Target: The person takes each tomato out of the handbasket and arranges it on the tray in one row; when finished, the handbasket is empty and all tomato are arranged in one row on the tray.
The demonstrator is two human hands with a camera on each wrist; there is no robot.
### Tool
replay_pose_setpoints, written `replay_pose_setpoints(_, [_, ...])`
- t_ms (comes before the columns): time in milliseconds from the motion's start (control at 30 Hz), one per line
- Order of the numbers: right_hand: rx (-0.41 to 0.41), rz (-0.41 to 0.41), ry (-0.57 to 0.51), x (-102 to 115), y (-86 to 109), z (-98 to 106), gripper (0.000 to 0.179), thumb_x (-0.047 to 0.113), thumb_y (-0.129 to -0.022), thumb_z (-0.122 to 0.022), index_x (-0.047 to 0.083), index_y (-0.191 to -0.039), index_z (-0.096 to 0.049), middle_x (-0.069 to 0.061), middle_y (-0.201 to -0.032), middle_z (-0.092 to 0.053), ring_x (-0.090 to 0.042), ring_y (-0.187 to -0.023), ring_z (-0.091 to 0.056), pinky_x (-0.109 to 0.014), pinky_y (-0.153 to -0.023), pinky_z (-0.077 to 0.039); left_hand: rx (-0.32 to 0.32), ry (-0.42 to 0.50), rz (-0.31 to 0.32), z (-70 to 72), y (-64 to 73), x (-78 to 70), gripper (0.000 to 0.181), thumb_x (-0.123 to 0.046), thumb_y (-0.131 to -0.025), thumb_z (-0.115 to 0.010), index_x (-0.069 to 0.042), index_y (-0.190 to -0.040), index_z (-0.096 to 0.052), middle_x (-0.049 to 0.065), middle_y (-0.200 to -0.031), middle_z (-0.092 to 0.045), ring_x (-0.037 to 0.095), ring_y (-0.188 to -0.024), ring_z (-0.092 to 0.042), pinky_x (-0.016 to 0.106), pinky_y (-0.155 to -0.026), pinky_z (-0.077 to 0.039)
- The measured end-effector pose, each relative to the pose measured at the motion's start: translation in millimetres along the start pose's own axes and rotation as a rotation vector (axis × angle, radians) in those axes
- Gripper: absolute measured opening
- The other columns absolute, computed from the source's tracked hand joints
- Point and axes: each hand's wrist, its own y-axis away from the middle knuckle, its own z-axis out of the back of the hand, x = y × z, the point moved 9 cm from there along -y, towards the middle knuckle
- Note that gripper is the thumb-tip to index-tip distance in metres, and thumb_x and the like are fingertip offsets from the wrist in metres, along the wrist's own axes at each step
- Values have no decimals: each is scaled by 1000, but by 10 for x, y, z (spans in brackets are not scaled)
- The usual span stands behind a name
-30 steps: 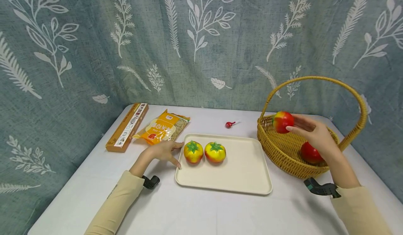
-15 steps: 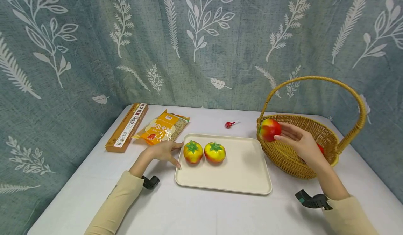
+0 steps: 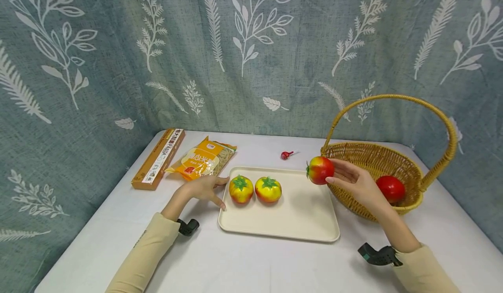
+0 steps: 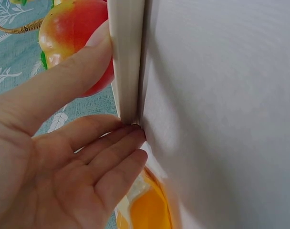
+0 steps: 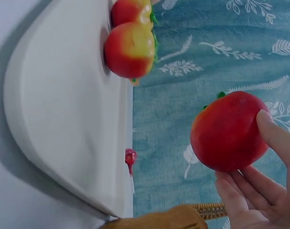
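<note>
My right hand (image 3: 355, 184) grips a red-and-yellow tomato (image 3: 320, 170) with a green leafy top, between thumb and fingers. It is held in the air over the right end of the cream tray (image 3: 302, 223). In the right wrist view, the held tomato (image 5: 231, 131) shows its red underside. Two more tomatoes, a left one (image 3: 241, 190) and a right one (image 3: 268, 190), sit side by side at the tray's left end. My left hand (image 3: 202, 189) rests at the tray's left edge; in the left wrist view its thumb and fairly straight fingers touch the rim (image 4: 126, 57).
A wicker basket (image 3: 353, 203) with a tall handle stands right of the tray, with a red tomato (image 3: 390, 189) inside. Behind the tray lies a lollipop (image 3: 285, 155). A pasta bag (image 3: 204, 157) and a long pasta box (image 3: 159, 160) lie at the back left.
My right hand has carried the tomato left and down, from above the basket to above the tray's right end. The left hand has stayed in place.
</note>
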Motion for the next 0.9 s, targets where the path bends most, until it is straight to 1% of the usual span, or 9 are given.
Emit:
replay_pose_setpoints(133, [28, 31, -47, 5, -20, -138, 62, 21, -89, -71, 2, -141, -46, -21, -139, -49, -4, -114, -57, -18, -89, -49, -6, 12, -3, 13, 4, 3, 94, -29, -69, -88, 5, -143, -40, 17, -148, -40, 33, -132, -43, 43, -108, -37])
replay_pose_setpoints(233, [50, 34, -60, -19, -33, -251, 61, 19, -88, -72, 0, -140, -46, -20, -139, -50, -14, -120, -55, -18, -91, -48, -4, 17, -5, 13, 17, 4, 94, -28, -69, -88, 5, -143, -40, 18, -147, -40, 33, -132, -43, 43, -108, -36])
replay_pose_setpoints(400, [87, 4, -77, -133, -42, -395, 62, 21, -87, -73, 0, -139, -47, -19, -137, -52, -28, -124, -53, -19, -92, -48, -2, 12, -12, 2, 23, -1, 93, -28, -70, -87, 6, -143, -40, 18, -147, -41, 33, -132, -43, 43, -108, -36])
replay_pose_setpoints(567, [106, -14, -90, -243, -43, -501, 62, 19, -85, -75, -2, -137, -49, -21, -136, -52, -33, -123, -53, -22, -92, -49, -1, 9, -18, -2, 6, -13, 94, -29, -70, -87, 6, -143, -40, 18, -147, -40, 33, -132, -43, 43, -108, -36])
replay_pose_setpoints(667, [112, -17, -65, -295, -44, -567, 60, 19, -86, -74, -3, -137, -49, -22, -135, -53, -35, -122, -52, -23, -92, -49, -4, 6, -15, -2, -2, -7, 94, -29, -69, -87, 5, -143, -40, 17, -147, -40, 33, -132, -43, 42, -108, -36])
replay_pose_setpoints(800, [113, -16, -20, -358, -47, -639, 55, 14, -88, -71, -7, -134, -50, -24, -134, -53, -37, -121, -54, -26, -94, -49, -2, -7, -7, -12, -5, 4, 94, -30, -70, -87, 4, -144, -40, 16, -147, -41, 32, -132, -43, 42, -109, -35])
replay_pose_setpoints(900, [118, -17, -11, -375, -43, -680, 52, 10, -89, -70, -9, -133, -50, -26, -133, -53, -39, -121, -53, -28, -95, -49, 0, -11, -3, -11, -4, 5, 94, -30, -70, -87, 4, -144, -40, 16, -148, -40, 31, -133, -42, 42, -110, -35])
